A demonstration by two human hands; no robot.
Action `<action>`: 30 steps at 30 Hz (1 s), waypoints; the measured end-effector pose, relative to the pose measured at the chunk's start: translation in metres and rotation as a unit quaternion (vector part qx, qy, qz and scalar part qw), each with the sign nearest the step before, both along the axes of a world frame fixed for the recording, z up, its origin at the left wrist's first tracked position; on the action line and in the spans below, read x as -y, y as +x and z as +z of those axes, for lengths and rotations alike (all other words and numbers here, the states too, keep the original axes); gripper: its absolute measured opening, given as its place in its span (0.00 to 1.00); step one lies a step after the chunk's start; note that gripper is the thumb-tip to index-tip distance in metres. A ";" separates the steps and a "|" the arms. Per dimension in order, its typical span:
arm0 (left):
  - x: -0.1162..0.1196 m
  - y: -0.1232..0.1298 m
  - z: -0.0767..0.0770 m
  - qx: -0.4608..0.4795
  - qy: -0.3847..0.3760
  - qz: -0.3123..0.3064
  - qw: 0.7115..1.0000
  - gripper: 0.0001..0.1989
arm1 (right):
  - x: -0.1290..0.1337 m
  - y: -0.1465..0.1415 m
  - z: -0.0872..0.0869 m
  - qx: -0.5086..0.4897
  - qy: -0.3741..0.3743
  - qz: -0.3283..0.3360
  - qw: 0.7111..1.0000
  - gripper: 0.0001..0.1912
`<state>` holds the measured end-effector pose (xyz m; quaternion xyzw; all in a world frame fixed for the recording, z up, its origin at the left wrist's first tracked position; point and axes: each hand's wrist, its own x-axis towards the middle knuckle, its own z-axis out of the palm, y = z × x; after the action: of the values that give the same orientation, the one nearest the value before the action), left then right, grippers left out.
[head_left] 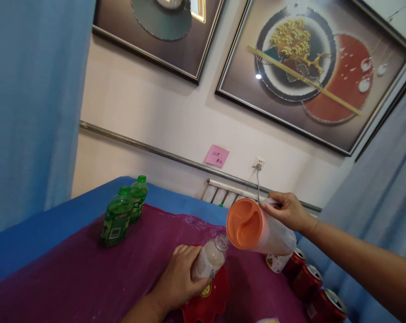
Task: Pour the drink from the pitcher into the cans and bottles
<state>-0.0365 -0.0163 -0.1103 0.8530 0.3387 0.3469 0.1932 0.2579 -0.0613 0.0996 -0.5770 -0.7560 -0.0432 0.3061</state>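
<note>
My left hand (181,276) is wrapped round a small clear bottle (209,258) with a pale label, uncapped, its mouth tilted up to the right. Under it lies a red scalloped dish (219,291) with a yellow mark. My right hand (288,210) grips the handle of a translucent pitcher (277,235) with an orange lid (245,223). The pitcher is tipped on its side, lid facing left, its rim close beside the bottle mouth. Whether liquid flows between them I cannot make out.
Two green bottles (117,217) stand at the left on the purple cloth (71,269). Several red cans (307,280) and a white patterned container (276,264) stand at the right. Behind are a wall rail (162,152), a pink note (217,155) and blue curtains (35,103).
</note>
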 end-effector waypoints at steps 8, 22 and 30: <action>-0.001 0.001 -0.002 0.005 -0.001 0.005 1.000 0.19 | -0.001 0.000 0.001 -0.001 -0.008 -0.001 1.000 0.27; 0.000 0.001 0.000 0.008 -0.007 0.004 1.000 0.19 | -0.001 -0.002 0.001 -0.002 -0.007 0.018 1.000 0.27; 0.003 0.000 0.003 0.007 -0.019 0.006 1.000 0.20 | -0.001 -0.004 0.005 0.006 -0.006 0.008 1.000 0.27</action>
<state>-0.0362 -0.0189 -0.1071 0.8445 0.3490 0.3479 0.2098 0.2538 -0.0607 0.1043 -0.5722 -0.7628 -0.0397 0.2986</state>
